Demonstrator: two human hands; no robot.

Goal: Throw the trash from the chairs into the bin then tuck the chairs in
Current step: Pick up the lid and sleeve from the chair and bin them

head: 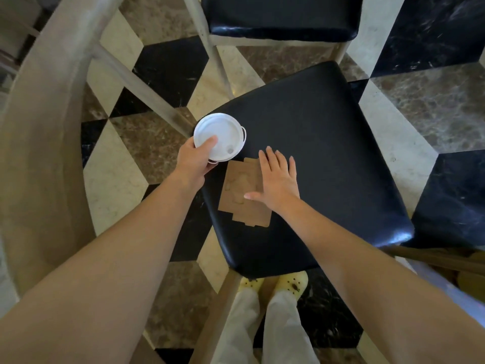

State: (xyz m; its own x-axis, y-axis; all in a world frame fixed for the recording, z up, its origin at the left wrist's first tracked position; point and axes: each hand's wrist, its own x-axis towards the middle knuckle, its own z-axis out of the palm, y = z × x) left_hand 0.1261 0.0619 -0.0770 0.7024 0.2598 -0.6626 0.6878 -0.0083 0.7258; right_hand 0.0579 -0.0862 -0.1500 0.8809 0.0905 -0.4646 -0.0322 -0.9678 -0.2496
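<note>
A chair with a black cushioned seat stands below me. My left hand grips a white lidded paper cup at the seat's left corner, thumb on the lid. A flat brown cardboard piece lies on the seat near its left edge. My right hand lies over the cardboard's right side with fingers straight and spread, thumb pointing left across it.
A second black-seated chair stands just beyond. A curved pale wooden chair back and rail runs down the left. The floor is patterned marble tile. My feet in yellow shoes show under the seat's near edge.
</note>
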